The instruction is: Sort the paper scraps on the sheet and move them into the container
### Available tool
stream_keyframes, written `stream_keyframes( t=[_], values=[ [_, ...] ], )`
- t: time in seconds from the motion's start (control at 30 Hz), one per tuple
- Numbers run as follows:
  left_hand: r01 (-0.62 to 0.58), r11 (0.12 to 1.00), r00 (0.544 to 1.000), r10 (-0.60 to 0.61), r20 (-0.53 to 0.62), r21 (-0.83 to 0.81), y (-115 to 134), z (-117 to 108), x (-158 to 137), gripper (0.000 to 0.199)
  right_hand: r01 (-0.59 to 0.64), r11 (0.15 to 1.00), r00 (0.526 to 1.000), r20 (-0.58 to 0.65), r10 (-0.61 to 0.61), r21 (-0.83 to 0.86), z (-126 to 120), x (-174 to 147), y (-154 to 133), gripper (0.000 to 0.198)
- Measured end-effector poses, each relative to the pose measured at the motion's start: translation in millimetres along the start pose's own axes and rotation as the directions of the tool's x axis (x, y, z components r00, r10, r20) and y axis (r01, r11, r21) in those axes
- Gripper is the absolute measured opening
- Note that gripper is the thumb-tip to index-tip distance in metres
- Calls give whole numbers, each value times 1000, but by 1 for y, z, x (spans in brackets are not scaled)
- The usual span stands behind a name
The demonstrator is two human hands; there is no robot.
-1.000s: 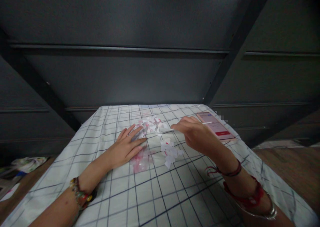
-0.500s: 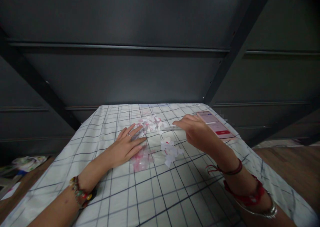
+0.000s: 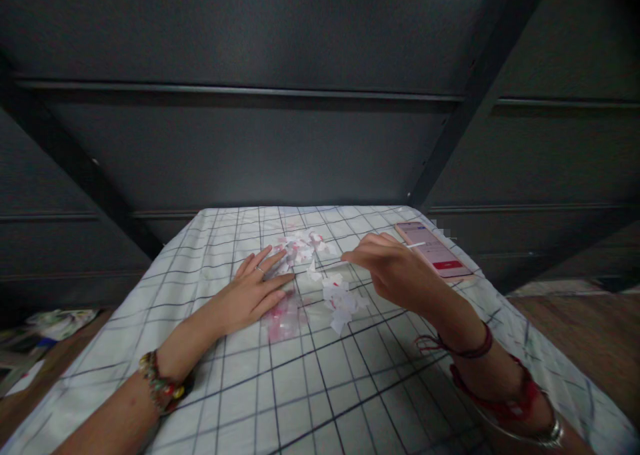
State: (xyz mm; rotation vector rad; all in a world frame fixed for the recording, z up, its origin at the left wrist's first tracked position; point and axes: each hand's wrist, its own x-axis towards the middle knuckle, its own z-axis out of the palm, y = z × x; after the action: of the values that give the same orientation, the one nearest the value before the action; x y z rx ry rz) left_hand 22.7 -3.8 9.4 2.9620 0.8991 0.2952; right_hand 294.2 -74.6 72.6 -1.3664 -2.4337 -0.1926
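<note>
My left hand (image 3: pixel 260 291) lies flat with fingers spread, its fingertips at the heap of torn white and pink paper scraps (image 3: pixel 299 248). Partly under its thumb side is a see-through pink plastic wrapper (image 3: pixel 284 320). My right hand (image 3: pixel 383 265) is closed in a pinch around a thin, light, stick-like tool (image 3: pixel 416 245), whose back end sticks out behind the knuckles. Its exact kind is hard to make out. The front reaches left, close to a single paper scrap (image 3: pixel 313 272). A smaller group of scraps (image 3: pixel 343 303) lies nearer me, between the hands.
A phone (image 3: pixel 437 251) with a lit screen lies beyond my right wrist. The checked white cloth (image 3: pixel 300 401) covers the surface. A dark panelled wall (image 3: pixel 280 155) rises behind its far edge. Blurred items (image 3: pixel 60 325) lie low at the left.
A scrap has come away from the far heap toward the nearer group, along with the tool's tip. My right hand has shifted slightly; my left hand stays in place.
</note>
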Motion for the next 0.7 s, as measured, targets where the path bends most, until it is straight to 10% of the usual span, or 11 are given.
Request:
stream_keyframes(
  t=[0.7],
  values=[
    [-32, 999, 999, 33, -42, 16, -6, 4, -3, 43, -64, 980, 996, -80, 49, -186, 8, -4, 12, 43]
  ],
)
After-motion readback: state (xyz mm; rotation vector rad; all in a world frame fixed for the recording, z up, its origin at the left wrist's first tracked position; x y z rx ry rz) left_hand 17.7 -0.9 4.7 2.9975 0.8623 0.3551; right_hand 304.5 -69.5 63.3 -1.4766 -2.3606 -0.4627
